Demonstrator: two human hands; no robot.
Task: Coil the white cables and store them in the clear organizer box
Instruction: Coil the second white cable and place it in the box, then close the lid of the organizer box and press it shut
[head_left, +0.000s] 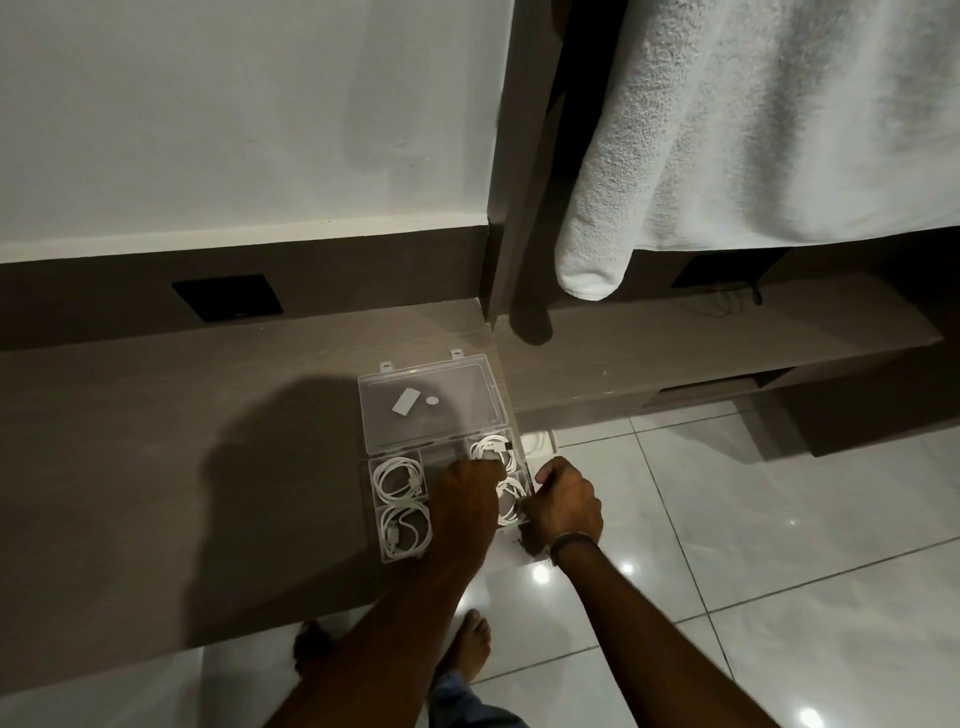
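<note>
Lying open at the right end of a brown desk (156, 441), against its edge above a glossy tiled floor (779, 545): clear box (400, 555), with lid (431, 402) folded back flat toward the wall and bearing two small white stickers (413, 401). Sitting coiled in the box, four white cables: far-left cable (397, 480) and near-left cable (405, 530) each filling its own compartment, far-right cable (493, 449) showing in the far-right compartment, near-right cable (511, 501) showing only in part between the two hands. Reaching into the middle of the box, left hand (465, 506), fingers curled downward and close together near the far-right cable; whether pinching anything, cannot tell, fingertips being hidden. Resting at the box's right wall, right hand (563, 501), fingers curled and close together, thumb raised against the wall near the near-right cable; grip on wall or cable, cannot tell. Circling the right wrist, a dark band (571, 543). Casting a broad shadow across the desk left of the box. Hanging at upper right over a lower shelf (727, 332), a white towel (753, 130). Sitting in the back panel at left, a black plate (228, 297). Standing on the tiles below the desk edge, two bare feet (470, 642).
</note>
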